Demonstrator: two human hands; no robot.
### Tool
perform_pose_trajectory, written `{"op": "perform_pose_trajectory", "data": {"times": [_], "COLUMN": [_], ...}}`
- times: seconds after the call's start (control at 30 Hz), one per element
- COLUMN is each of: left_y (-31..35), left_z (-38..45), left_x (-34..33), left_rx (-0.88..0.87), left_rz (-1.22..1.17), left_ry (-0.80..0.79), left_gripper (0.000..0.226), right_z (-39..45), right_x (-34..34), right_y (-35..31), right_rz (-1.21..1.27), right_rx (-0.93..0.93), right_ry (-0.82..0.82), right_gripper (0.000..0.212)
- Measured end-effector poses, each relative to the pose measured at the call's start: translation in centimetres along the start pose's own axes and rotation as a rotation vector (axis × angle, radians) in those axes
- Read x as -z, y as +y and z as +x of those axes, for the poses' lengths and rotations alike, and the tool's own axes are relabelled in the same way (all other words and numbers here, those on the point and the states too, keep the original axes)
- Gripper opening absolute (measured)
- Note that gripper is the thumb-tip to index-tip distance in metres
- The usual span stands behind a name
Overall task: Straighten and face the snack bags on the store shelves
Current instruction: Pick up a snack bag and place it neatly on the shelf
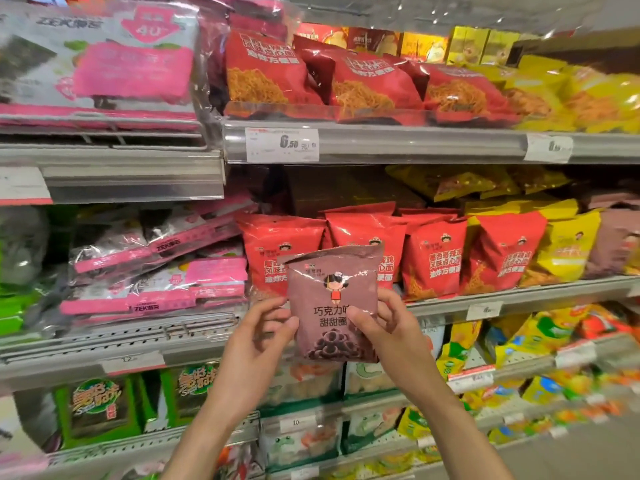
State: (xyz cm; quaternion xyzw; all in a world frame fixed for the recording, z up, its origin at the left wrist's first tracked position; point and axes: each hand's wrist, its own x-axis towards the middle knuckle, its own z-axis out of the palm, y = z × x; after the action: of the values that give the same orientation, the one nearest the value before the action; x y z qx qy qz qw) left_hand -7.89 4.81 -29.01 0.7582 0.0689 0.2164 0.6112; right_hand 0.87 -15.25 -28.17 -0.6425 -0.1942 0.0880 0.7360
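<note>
Presently: left hand (268,336) pinching the left edge of the brown glossy foil snack bag with cartoon girl and ring biscuits (332,306); right hand (384,327) gripping its right edge. Bag held upright, label forward, near the row of red noodle-snack bags (433,258) on the middle shelf (519,299). Judged light, puffy, crinkly, slippery, contents crushable; best held by side seams.

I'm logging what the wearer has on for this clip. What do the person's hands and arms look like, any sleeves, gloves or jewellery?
Both forearms are bare up to the frame's bottom edge: no sleeves in view. The left hand and right hand are ungloved, with no rings, watch or bracelets visible. Fingernails look short and unpainted.
</note>
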Motion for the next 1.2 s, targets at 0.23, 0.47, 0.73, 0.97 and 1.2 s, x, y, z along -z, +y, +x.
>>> {"op": "perform_pose_trajectory", "data": {"times": [0.23,0.47,0.73,0.97,1.2], "left_y": [0.2,1.9,4.8,6.3,8.0], "left_z": [-1.4,-2.6,-3.0,-0.6,4.5], "left_x": [-6.8,-17.6,-32.2,-41.7,-51.5], "left_rx": [0.032,0.089,0.077,0.066,0.019], "left_rz": [-0.033,-0.006,-0.023,-0.056,-0.025], "left_ry": [0.030,0.022,-0.011,-0.105,-0.187], "left_gripper": [0.036,0.022,0.034,0.052,0.029], "right_z": [-3.0,-5.4,-8.2,-8.3,-5.3], "right_x": [10.2,22.6,37.5,46.5,54.7], "right_y": [1.3,1.4,0.8,-0.2,-1.3], "right_rz": [0.010,0.019,0.022,0.065,0.059], "right_rx": [0.030,-0.022,-0.094,-0.079,-0.048], "right_ry": [0.227,0.331,0.467,0.540,0.597], "right_gripper": [0.039,0.019,0.026,0.025,0.029]}}
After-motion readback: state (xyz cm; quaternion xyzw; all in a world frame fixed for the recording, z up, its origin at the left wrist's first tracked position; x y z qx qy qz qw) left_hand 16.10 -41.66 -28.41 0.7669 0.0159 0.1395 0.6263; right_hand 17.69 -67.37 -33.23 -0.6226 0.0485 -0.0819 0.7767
